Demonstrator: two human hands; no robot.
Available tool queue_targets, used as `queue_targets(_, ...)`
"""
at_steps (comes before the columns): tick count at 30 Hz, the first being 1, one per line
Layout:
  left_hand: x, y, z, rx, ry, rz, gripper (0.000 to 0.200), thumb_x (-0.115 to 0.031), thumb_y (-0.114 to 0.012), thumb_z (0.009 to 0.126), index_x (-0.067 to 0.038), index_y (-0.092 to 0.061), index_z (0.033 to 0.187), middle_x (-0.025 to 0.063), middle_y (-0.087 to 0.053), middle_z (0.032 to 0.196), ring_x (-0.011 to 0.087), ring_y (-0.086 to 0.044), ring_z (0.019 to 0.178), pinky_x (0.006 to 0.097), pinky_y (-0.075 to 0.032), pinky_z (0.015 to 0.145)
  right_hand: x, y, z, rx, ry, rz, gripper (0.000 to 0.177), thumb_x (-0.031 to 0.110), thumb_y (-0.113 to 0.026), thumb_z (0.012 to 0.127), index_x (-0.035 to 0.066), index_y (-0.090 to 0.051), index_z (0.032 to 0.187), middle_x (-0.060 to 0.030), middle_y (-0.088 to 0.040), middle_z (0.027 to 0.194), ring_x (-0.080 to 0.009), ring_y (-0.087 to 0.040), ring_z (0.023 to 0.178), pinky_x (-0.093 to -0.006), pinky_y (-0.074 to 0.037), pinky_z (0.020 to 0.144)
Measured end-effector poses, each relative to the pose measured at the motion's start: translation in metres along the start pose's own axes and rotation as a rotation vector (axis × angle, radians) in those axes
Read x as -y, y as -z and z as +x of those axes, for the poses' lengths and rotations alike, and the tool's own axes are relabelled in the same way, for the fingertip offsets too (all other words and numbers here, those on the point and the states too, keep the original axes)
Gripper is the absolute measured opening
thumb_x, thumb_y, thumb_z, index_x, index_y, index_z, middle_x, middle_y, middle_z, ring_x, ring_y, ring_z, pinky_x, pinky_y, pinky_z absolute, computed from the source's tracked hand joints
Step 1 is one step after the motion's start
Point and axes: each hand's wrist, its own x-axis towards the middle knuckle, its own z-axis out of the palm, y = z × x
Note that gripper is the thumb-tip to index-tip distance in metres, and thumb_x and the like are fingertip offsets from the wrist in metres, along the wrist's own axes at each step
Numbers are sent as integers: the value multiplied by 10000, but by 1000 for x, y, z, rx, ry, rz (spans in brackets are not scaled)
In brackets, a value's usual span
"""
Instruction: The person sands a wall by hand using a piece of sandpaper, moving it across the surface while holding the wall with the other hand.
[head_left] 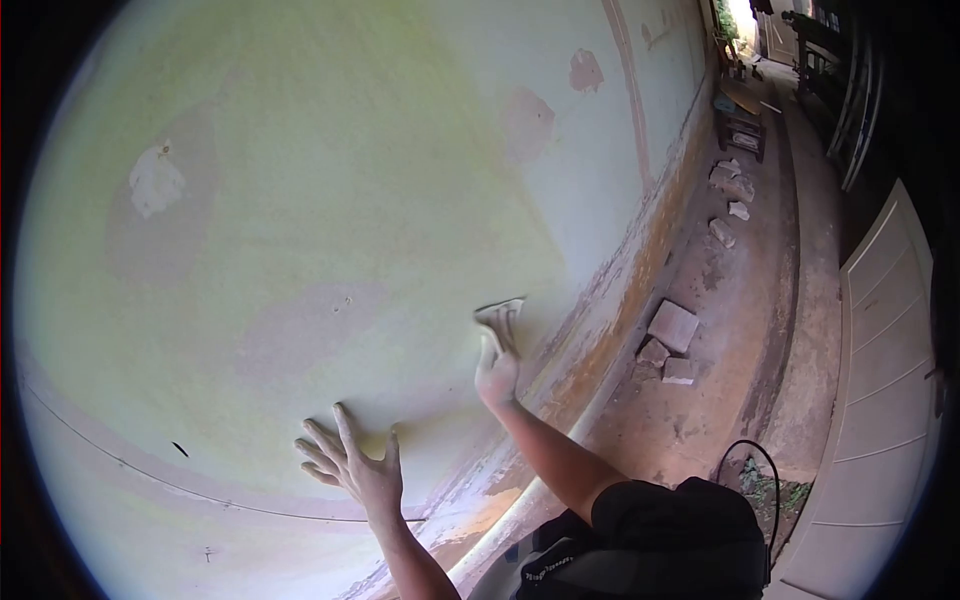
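My left hand [358, 468] is pressed flat on the pale green wall [400, 220], fingers spread and pointing up, with nothing in it. To the right and a little higher, my right hand [498, 368] holds a thin, pale sheet that looks like sandpaper [503, 308] against the wall. Its fingers lie over the sheet, and the sheet's dark upper edge shows past the fingertips. Pale dust coats both hands. Around them the paint is patchy, with a white bare spot [156, 180] at upper left and pinkish patches.
Peeling paint runs along the wall's base. On the floor to the right lie a square slab [673, 326] and several broken chunks [722, 232]. A small wooden stand [742, 137] is farther back. A white panel [885, 380] leans at far right. A thin crack crosses the wall at lower left.
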Motion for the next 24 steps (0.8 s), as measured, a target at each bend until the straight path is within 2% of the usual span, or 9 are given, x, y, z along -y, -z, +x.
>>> queue_targets(3, 6, 6, -3, 41, -18, -16, 1023, -463, -869, 812, -290, -340, 1670, 183, -84, 1777, 462, 24, 1628, 672, 4, 1275, -81, 16, 50, -84, -464, -1, 355, 180, -505, 1116, -14, -668, 1364, -231, -700, 1348, -317, -687, 1234, -378, -518, 1017)
queue_targets(4, 5, 7, -2, 52, -31, -29, 1023, -459, -867, 816, -291, -335, 1672, 183, -81, 1777, 460, 28, 1629, 673, 6, 1274, -117, 20, 67, -121, -431, -19, 365, 189, -507, 1120, -12, -656, 1386, -224, -700, 1356, -314, -691, 1229, -377, -520, 1014)
queue_targets(8, -1, 6, -1, 69, -27, -68, 1017, -444, -858, 829, -282, -321, 1678, 196, -61, 1777, 468, 53, 1625, 678, 21, 1269, -76, 14, 63, -143, -453, 98, 386, 186, -529, 1119, 0, -621, 1445, -219, -649, 1442, -292, -642, 1320, -356, -494, 1085)
queue_targets(9, -3, 0, 0, 54, -4, -76, 1016, -441, -856, 831, -273, -320, 1679, 215, -43, 1773, 491, 74, 1616, 694, 32, 1259, -51, -3, 41, -172, -213, 222, 383, 149, -532, 1111, -1, -613, 1453, -230, -609, 1485, -346, -557, 1420, -384, -438, 1172)
queue_targets(12, -12, -15, 2, 23, 36, -89, 1012, -435, -851, 835, -258, -321, 1678, 253, -13, 1763, 542, 109, 1594, 726, 53, 1234, 67, -4, -38, 125, -78, 68, 390, 99, -554, 1076, -79, -606, 1418, -313, -503, 1549, -507, -350, 1523, -520, -301, 1257)
queue_targets(16, -16, -24, 3, -10, 39, -82, 1002, -437, -843, 842, -242, -324, 1677, 290, 7, 1751, 594, 134, 1567, 760, 66, 1208, 22, -2, -64, 314, 374, 52, 364, 45, -620, 1014, -4, -681, 1370, -282, -546, 1521, -508, -407, 1492, -547, -355, 1228)
queue_targets(18, -12, -23, 4, 33, 49, -59, 993, -441, -838, 848, -245, -326, 1676, 289, -1, 1751, 594, 130, 1568, 759, 61, 1209, 5, 9, -39, 266, 368, 20, 347, 1, -594, 1016, -50, -674, 1350, -279, -544, 1527, -501, -417, 1490, -533, -370, 1224)
queue_targets(22, 3, -29, -3, 58, -14, -16, 1043, -409, -853, 832, -246, -284, 1691, 267, 43, 1759, 562, 139, 1581, 734, 48, 1229, -71, 16, 17, -48, -31, -12, 387, 76, -530, 1088, -61, -593, 1444, -224, -559, 1543, -394, -504, 1457, -418, -402, 1209)
queue_targets(24, 2, -20, -2, 123, 40, -17, 1008, -417, -841, 845, -246, -309, 1683, 274, 15, 1756, 571, 110, 1581, 734, 39, 1232, -103, 30, 47, -109, -370, 131, 409, 113, -484, 1122, -64, -551, 1484, -199, -544, 1568, -312, -523, 1448, -352, -399, 1195)
